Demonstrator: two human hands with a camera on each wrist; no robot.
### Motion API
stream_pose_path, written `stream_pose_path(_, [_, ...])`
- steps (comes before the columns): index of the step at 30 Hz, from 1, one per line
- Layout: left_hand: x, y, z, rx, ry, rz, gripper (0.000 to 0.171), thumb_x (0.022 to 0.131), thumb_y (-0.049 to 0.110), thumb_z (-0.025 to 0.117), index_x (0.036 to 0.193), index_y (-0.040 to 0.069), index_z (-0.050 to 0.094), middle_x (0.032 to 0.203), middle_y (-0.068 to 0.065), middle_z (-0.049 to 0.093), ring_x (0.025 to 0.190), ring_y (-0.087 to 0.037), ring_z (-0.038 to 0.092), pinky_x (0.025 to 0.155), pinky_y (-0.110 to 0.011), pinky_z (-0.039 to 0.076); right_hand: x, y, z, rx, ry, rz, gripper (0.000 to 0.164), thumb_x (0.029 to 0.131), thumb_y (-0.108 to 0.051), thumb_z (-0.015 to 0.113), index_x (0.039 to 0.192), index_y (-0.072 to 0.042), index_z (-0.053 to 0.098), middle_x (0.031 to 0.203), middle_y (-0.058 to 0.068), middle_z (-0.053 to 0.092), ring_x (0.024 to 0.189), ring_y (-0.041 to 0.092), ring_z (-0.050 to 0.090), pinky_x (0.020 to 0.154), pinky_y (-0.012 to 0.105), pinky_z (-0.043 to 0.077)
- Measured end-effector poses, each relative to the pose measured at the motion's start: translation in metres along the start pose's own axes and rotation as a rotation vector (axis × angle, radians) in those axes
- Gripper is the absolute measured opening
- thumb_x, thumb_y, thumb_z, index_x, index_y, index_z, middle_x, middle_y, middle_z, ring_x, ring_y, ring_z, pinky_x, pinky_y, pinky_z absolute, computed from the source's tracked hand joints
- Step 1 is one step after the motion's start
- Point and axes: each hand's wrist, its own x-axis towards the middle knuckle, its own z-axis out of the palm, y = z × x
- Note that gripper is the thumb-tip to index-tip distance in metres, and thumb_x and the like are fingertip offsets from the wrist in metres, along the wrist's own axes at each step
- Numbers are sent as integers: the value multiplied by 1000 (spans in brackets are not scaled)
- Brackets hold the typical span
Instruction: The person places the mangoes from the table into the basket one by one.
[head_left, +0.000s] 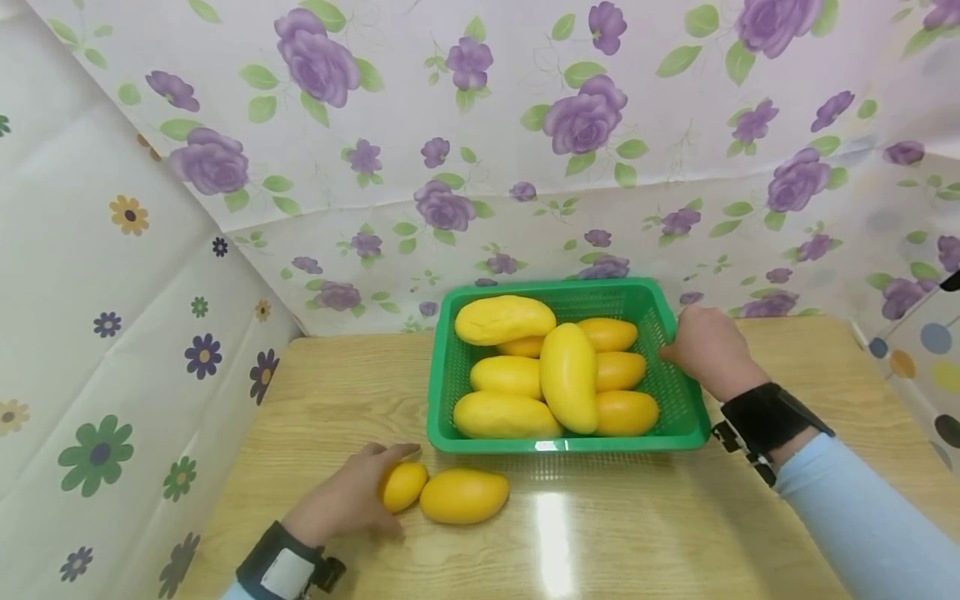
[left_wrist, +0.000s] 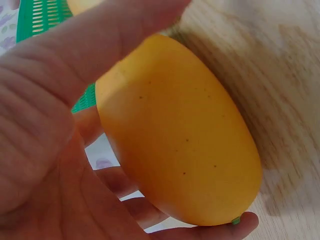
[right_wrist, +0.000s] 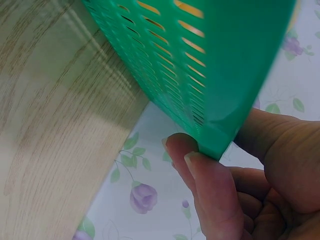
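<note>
A green plastic basket (head_left: 551, 446) on the table holds several yellow mangoes (head_left: 568, 379), some lying over others. At its right end, my right hand (head_left: 708, 350) grips the rim. The right wrist view shows the fingertips (right_wrist: 212, 192) against the basket's (right_wrist: 235, 65) outer side, while the thumb is partly hidden behind the rim. My left hand (head_left: 352, 492) is around a small mango (head_left: 405, 487) on the table, in front of the basket's left corner. In the left wrist view, its fingers curve along one side of that mango (left_wrist: 185, 135) and the thumb crosses over it.
Another mango (head_left: 464, 496) lies just right of the one at my left hand. The wooden table (head_left: 345, 375) meets a cloth with purple flowers (head_left: 442, 204) behind the basket. A cloth with small flowers (head_left: 97, 454) hangs on the left, and a dotted one (head_left: 937, 337) on the right.
</note>
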Motion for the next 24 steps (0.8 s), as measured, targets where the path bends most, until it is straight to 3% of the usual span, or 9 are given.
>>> stream_pose_path(7, [2,-1,3,47,38,18,95,50,18,88,136,26,47,123,-13,53,99,-22,55,82,-48,50,-1,-1,-2,-6,-2,6,29,79,-23,72,67,-3,53,58,6,48,53,20,50,45,27,40])
stream_pose_path(16, [4,-7,-1,63,68,9,76,61,24,84,130,21,54,117,-5,60,99,-18,56,88,-46,48,0,0,-1,-9,1,9,29,79,-23,72,69,-2,55,61,7,50,54,20,51,45,27,41])
stream_pose_path(20, [5,-9,-10,69,111,-6,72,61,23,84,127,18,56,115,-4,62,97,-17,56,88,-44,48,0,0,-1,-10,6,5,29,79,-23,72,68,-3,54,60,6,50,54,20,51,45,27,41])
stream_pose_path(24, [7,-11,-30,77,183,3,71,63,22,83,128,14,55,118,-8,62,101,-21,57,91,-47,46,0,0,-1,-1,3,5,29,79,-23,72,66,-4,53,58,5,47,52,20,50,45,27,40])
